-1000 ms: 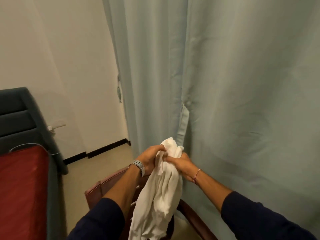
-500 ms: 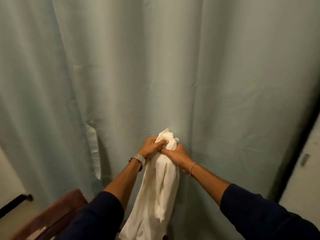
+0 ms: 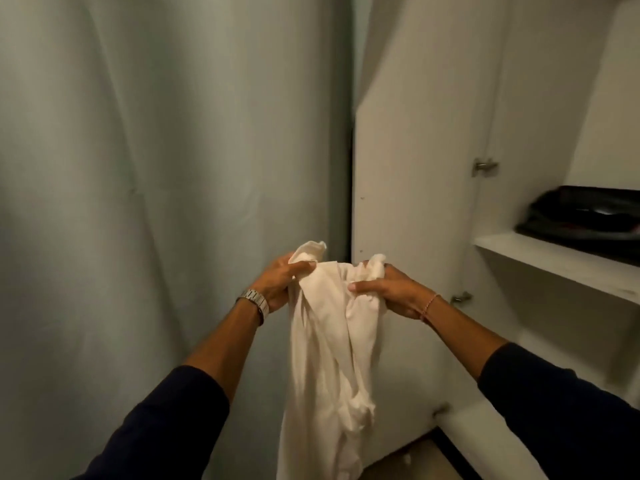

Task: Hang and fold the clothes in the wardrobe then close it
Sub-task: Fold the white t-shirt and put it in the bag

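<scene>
Between both grips: white garment [image 3: 329,341], top edge pinched by left hand [image 3: 280,282] and right hand [image 3: 388,289], the rest hanging below. Right of the grip: open wardrobe [image 3: 415,168], shelf [image 3: 554,261] holding dark clothes [image 3: 588,216]. Step judged: spreading the garment; next calls for finding its shoulders, then folding or hanging.

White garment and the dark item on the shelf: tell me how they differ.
The white garment hangs loose, gripped at its top by the left hand and right hand; the dark item lies untouched on the wardrobe shelf. One is pale, the other nearly black.
</scene>
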